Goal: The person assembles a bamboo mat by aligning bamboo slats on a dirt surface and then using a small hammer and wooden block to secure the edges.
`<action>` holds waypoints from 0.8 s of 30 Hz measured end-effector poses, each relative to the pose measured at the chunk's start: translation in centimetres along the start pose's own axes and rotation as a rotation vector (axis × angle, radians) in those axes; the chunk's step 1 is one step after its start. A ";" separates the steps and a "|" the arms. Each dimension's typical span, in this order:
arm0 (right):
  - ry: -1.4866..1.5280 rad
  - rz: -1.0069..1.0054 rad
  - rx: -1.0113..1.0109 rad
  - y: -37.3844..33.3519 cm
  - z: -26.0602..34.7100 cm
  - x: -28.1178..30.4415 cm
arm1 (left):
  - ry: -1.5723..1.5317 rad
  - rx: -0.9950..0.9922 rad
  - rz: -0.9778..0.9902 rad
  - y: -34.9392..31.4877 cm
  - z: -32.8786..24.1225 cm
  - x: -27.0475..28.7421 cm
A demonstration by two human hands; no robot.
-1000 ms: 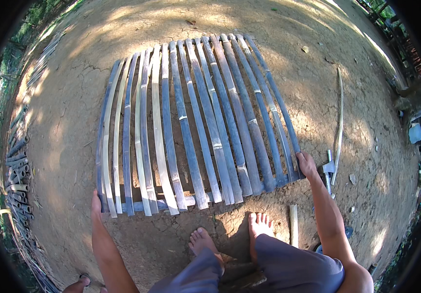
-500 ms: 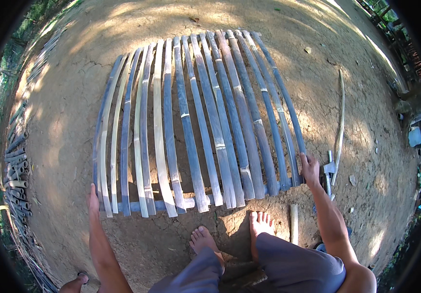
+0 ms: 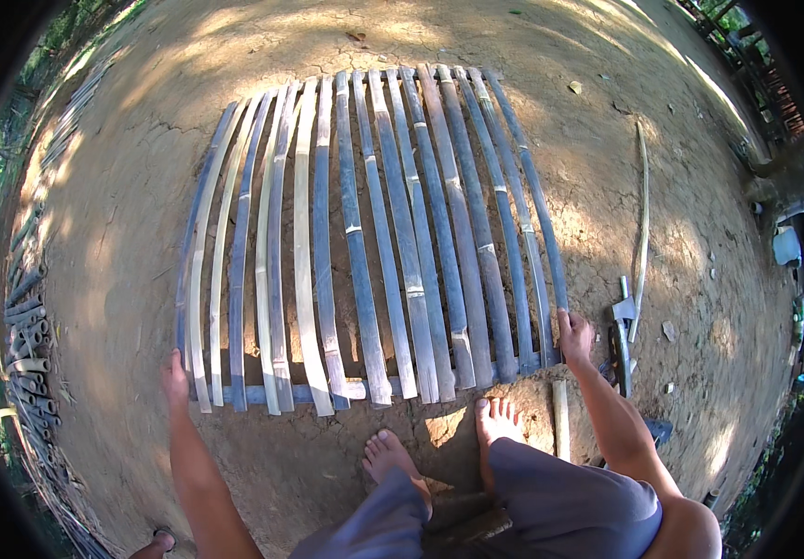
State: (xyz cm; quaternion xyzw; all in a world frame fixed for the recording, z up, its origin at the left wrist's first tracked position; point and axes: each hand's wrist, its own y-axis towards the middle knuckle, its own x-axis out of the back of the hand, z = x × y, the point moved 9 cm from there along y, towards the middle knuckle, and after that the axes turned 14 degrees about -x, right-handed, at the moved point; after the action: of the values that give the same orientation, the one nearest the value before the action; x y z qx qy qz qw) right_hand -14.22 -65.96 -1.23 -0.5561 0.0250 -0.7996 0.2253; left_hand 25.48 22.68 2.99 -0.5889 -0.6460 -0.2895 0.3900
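Beneath the slatted bamboo frame [image 3: 417, 252], cracked brown earth [image 3: 117, 298] bears a pale stick [image 3: 644, 219].

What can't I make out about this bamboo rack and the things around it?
All in the head view:
- Crosspiece: the slats cover most of it, so any fastenings beneath are hidden.
- Left hand: its fingertips are too small and unclear to tell its grip.
- Dark blue thing: beside the right forearm, which seems to cover part; its kind is unclear.
- Another person's foot: the lower edge cuts off the rest.
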 end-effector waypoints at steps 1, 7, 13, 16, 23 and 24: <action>0.003 0.026 -0.030 0.1 -0.2 -0.4 | 0.032 0.029 -0.008 0.1 0.8 -0.1; 0.051 0.076 -0.067 -0.6 -1.0 -0.3 | 0.122 0.042 0.078 0.2 1.0 -3.4; 0.094 -0.007 0.221 -1.4 1.3 2.8 | 0.272 0.019 -0.015 2.5 4.8 -0.9; 0.089 0.048 0.127 -1.8 -4.3 4.8 | 0.239 -0.079 0.025 -2.2 2.1 -4.0; -0.117 0.171 0.179 -7.4 -5.3 1.9 | 0.286 -0.223 0.223 -18.8 -0.8 -6.1; -0.088 0.154 0.192 -7.7 -4.7 1.8 | 0.349 -0.216 0.262 -20.9 -0.1 -5.8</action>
State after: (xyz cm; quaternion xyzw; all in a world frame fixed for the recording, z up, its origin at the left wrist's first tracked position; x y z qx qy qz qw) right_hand -21.56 -60.80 0.80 -0.5628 -0.0187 -0.7536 0.3390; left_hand 4.86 16.62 -0.03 -0.6471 -0.4519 -0.4014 0.4647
